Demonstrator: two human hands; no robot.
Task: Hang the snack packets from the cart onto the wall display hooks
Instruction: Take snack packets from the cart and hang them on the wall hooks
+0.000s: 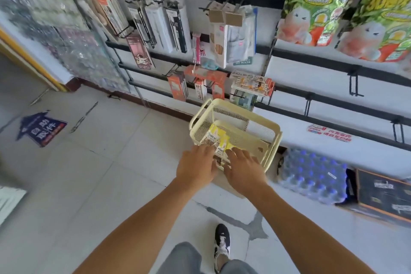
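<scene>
A cream mesh cart (262, 123) stands on the floor against the wall display. Yellow-and-white snack packets (216, 138) lie in its top basket, near the front rim. My left hand (196, 168) and my right hand (243, 169) both reach into the basket at the near rim, with the packets between them. The fingers of both hands touch the packets; the blur hides whether they grip them. Black wall display hooks (353, 83) run along rails on the white wall above and to the right of the cart, several of them bare.
Hanging goods (175, 22) fill the upper left rails, and large green snack bags (315, 2) hang at the upper right. A shrink-wrapped pack of water bottles (311, 176) and a dark box (382, 193) sit on the floor right of the cart. My shoe (222, 242) is below.
</scene>
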